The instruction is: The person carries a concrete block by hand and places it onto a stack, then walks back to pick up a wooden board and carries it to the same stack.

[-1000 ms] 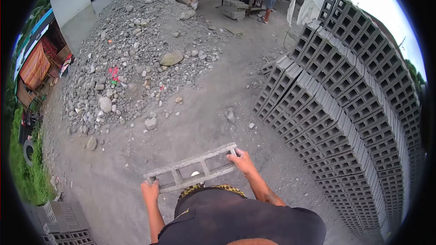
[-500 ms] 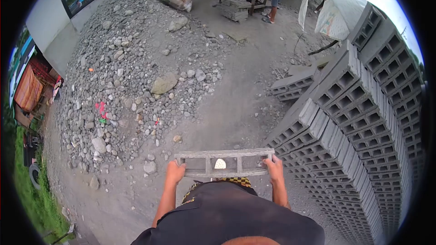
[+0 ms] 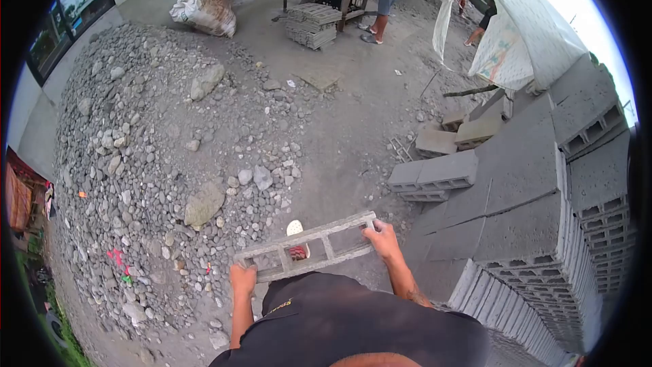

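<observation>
- grey hollow concrete block with three open cells is carried level at waist height, above the gritty grey ground, just left of the stacked grey concrete blocks.
- left hand is wrapped round the block's near-left end; right hand is wrapped round its far-right end (both closed on it, nothing else held).
- the block sits tilted, the right end further out than the left.
- risk, as i judge it: a heavy, rough block held only by its ends could slip and drop toward the feet.
- loose grey stones of the rubble pile lie near on the left; a stumble there could jar the hold.
</observation>
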Demonstrator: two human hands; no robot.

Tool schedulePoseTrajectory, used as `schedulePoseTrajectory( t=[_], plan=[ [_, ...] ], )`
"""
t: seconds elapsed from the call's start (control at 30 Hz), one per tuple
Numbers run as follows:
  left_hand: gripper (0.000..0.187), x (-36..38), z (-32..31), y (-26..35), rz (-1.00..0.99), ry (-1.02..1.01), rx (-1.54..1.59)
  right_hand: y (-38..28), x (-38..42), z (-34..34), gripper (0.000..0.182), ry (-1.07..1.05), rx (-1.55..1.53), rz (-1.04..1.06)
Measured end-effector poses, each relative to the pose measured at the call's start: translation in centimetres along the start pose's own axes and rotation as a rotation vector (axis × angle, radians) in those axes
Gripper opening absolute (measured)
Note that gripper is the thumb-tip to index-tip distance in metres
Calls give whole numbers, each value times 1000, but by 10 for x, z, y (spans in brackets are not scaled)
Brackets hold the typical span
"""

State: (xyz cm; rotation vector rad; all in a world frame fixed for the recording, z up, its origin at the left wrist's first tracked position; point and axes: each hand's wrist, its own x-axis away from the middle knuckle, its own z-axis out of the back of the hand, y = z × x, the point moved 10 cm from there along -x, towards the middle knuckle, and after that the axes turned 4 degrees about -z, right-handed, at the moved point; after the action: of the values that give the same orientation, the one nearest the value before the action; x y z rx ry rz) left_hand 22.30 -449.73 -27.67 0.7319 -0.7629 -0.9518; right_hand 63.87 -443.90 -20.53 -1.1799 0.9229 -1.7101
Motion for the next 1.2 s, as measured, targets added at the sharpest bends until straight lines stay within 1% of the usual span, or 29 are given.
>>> schedulePoseTrajectory(
  t=[0.03,0.1,0.13,0.17,0.23,0.3,0.37,0.43,0.47,0.53,0.6,0.67,0.73,0.83,0.9,0.93,0.97,1.0,1.03,1.1,1.13,1.2],
  plan=[
    [13,-45,-13,14,-23,-1,11,-17,-34,1,26,17,-3,19],
    [16,-111,-35,52,-154,-40,-35,-35,-84,13,26,93,-31,-27],
    [17,-130,-37,105,-111,-124,-27,-56,-103,22,26,125,-7,0],
    [17,-156,-47,130,-105,-147,-48,-63,-121,27,26,134,-18,-28],
    [18,-215,-66,186,-226,-200,-9,-79,-167,41,24,178,-147,-46],
    [18,-269,-92,229,-268,-228,-26,-92,-212,50,25,210,-195,-69],
    [19,-323,-122,256,-298,-255,-28,-106,-261,59,25,235,-180,-69],
    [19,-378,-157,280,-326,-220,-123,-116,-321,71,26,269,-178,-66],
    [19,-401,-176,293,-328,-227,-122,-122,-352,79,26,291,-169,-51],
    [20,-448,-205,311,-208,-242,-50,-138,-409,90,26,314,-173,-43],
    [19,-490,-233,330,-212,-211,-33,-177,-482,104,28,271,-72,2],
    [19,-533,-241,358,-209,-167,-29,-212,-552,110,28,238,-75,35],
    [16,-556,-246,390,-146,-116,88,-244,-614,112,29,189,-47,47],
    [13,-599,-252,419,-28,-105,134,-289,-700,100,29,70,73,66],
    [13,-631,-258,434,18,-33,130,-318,-752,84,28,13,29,112],
    [14,-646,-253,461,-8,17,48,-324,-781,74,28,-38,57,105],
    [15,-663,-249,479,-23,67,-37,-330,-811,65,28,-61,22,101],
    [16,-686,-255,474,8,67,-14,-335,-841,52,28,-89,-12,95],
    [18,-712,-263,462,35,71,11,-339,-869,37,28,-154,19,88],
    [19,-763,-277,429,140,96,-8,-348,-927,20,26,-158,-56,30],
    [19,-767,-277,432,200,104,1,-355,-937,12,26,-197,-20,1],
    [22,-836,-273,475,136,158,-95,-402,-998,-11,30,-219,-12,8]
  ],
)
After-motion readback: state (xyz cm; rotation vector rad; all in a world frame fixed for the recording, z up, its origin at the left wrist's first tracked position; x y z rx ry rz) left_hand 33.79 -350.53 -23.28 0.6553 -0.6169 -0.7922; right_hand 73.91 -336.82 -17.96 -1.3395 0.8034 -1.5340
